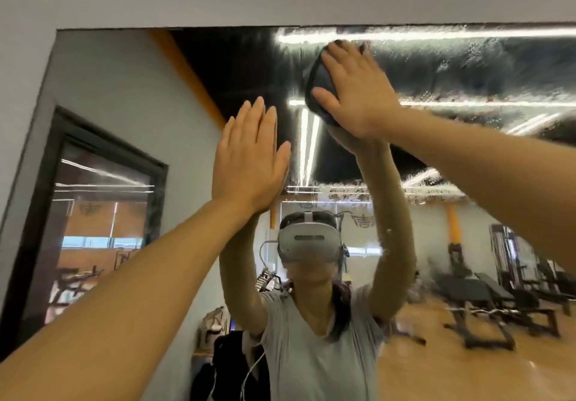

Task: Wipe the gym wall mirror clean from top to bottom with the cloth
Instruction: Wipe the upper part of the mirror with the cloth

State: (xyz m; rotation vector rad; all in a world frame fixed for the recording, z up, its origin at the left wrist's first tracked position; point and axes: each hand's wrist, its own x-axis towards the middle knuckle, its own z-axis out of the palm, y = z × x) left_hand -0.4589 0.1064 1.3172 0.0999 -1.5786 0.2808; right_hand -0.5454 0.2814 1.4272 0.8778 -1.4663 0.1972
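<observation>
A dark cloth [314, 79] is pressed flat-palmed by the right hand [352, 88] near the mirror [131, 88] top edge, the left hand [249, 157] spread flat; downward strokes are likely called for next.

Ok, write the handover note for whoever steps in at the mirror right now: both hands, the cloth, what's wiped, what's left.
Right hand: flat, fingers straight, pressing the dark cloth against the mirror near its top edge.
Left hand: open and flat against the glass, lower and to the left, holding nothing.
Done: the upper right band of the mirror shows wet streaks and smears, so wiping has begun at the top.
Left: the top left part looks unstreaked, and everything below the streaked band down to the bottom is not yet wiped. Keep working across the top, then down.
</observation>
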